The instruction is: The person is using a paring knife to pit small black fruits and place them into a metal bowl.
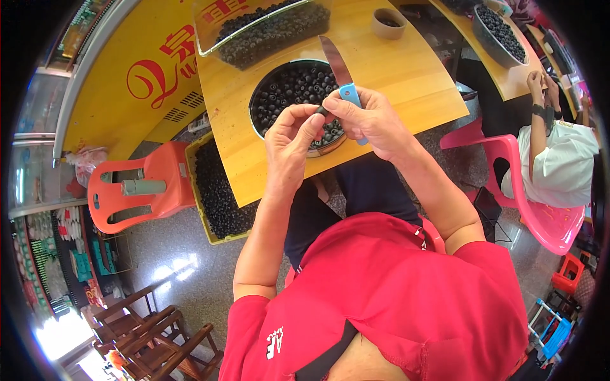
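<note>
My left hand is closed, pinching a small dark oval piece that looks like a black olive between thumb and fingertips. My right hand is wrapped round the blue handle of a knife, and its thumb and finger meet the same piece. The knife's blade points up and away to the far left. Just beneath both hands stands a round bowl with many dark pieces, partly hidden by my fingers. Some pieces at its near side look greyer.
Behind the bowl, a clear tub holds more dark pieces; a small cup stands right of it on the wooden table. A full yellow crate and an orange chair are left. At right, a person sits on a pink chair.
</note>
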{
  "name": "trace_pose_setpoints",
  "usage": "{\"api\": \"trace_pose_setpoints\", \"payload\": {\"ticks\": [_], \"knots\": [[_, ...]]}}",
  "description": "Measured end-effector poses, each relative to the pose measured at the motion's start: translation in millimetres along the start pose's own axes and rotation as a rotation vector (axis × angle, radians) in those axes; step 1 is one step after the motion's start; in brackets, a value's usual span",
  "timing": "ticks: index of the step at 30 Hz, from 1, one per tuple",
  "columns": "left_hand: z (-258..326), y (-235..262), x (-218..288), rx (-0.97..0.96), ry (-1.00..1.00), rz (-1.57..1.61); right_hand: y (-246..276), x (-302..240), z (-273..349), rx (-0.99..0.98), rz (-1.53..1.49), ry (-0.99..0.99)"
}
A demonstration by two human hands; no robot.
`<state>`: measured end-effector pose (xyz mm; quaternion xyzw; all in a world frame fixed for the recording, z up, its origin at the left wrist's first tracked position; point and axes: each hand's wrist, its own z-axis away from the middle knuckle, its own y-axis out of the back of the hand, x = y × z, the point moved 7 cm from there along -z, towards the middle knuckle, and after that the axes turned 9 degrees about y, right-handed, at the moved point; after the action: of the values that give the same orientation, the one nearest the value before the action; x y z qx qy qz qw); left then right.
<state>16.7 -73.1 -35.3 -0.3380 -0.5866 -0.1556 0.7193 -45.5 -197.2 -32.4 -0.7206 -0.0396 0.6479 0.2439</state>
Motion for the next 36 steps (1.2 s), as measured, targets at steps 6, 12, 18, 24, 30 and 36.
{"api": "trace_pose_setpoints", "payload": {"ticks": [6, 12, 18, 24, 30, 36], "knots": [[-0.8, 2.7, -2.2, -0.014, -0.011, 0.009, -4.4, -19.5, 1.7, 0.009, 0.346, 0.215], [0.2, 1.7, 2.7, 0.023, -0.058, -0.099, -6.6, -27.5, 5.0, -0.055, 0.528, 0.285], [1.0, -2.3, 4.9, -0.001, -0.061, -0.078, -2.5, -17.1, 2.6, -0.043, 0.170, 0.087], [2.1, -9.2, 12.9, -0.058, -0.149, -0.110, 2.6, -6.1, 0.5, -0.043, 0.032, -0.057], [2.6, -8.8, 15.2, -0.019, -0.153, -0.171, -3.4, -17.6, 1.2, -0.029, 0.158, 0.032], [2.1, -9.1, 16.2, -0.014, -0.207, -0.257, -3.5, -19.8, 0.5, -0.031, 0.165, 0.057]]}}
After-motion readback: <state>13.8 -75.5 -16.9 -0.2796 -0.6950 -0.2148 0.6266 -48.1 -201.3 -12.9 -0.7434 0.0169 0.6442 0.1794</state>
